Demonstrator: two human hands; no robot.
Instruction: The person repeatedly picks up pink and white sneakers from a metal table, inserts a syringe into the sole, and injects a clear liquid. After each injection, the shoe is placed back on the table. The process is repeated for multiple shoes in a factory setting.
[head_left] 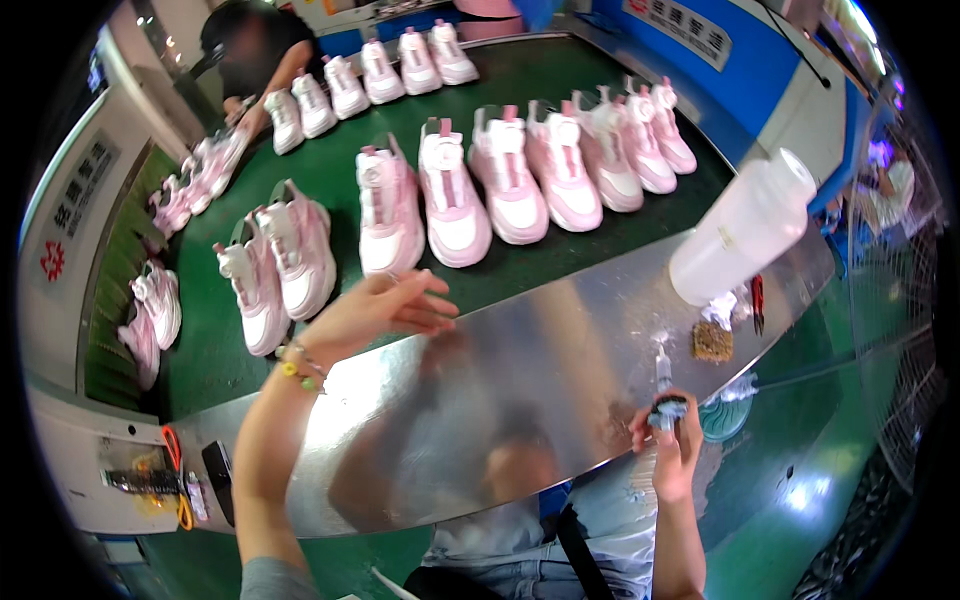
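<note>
While the left hand (385, 303) spreads below a row of pink-and-white shoes (508, 190), the right hand (672, 440) grips a slim tool (663, 372)

As the shoes line up on the green belt (540, 75) across the middle of the frame, the left hand lies just under their toes, overlapping one in view; whether it touches that shoe, I cannot tell. Two more shoes stand just left of the wrist. At lower right, the slim tool sits clamped in the right hand, its pale end pointing up over the metal ledge (500, 400); its exact kind is too small to make out.

The left forearm rises from the lower left, a beaded bracelet (300, 368) at its wrist, and the hand reaches rightward, fingers stretched and slightly apart, holding nothing. The right forearm comes up from the lower right, its fingers curled together around the tool at the ledge's near edge.

Above and right of the tool lie a brown block (712, 342), a crumpled white wad (719, 309) and a red-handled tool (758, 303), with a white bottle (740, 230) beyond them. Orange-handled scissors (172, 448) and a dark phone (217, 480) rest at lower left. At upper left, another person (258, 60) reaches toward more shoes.
</note>
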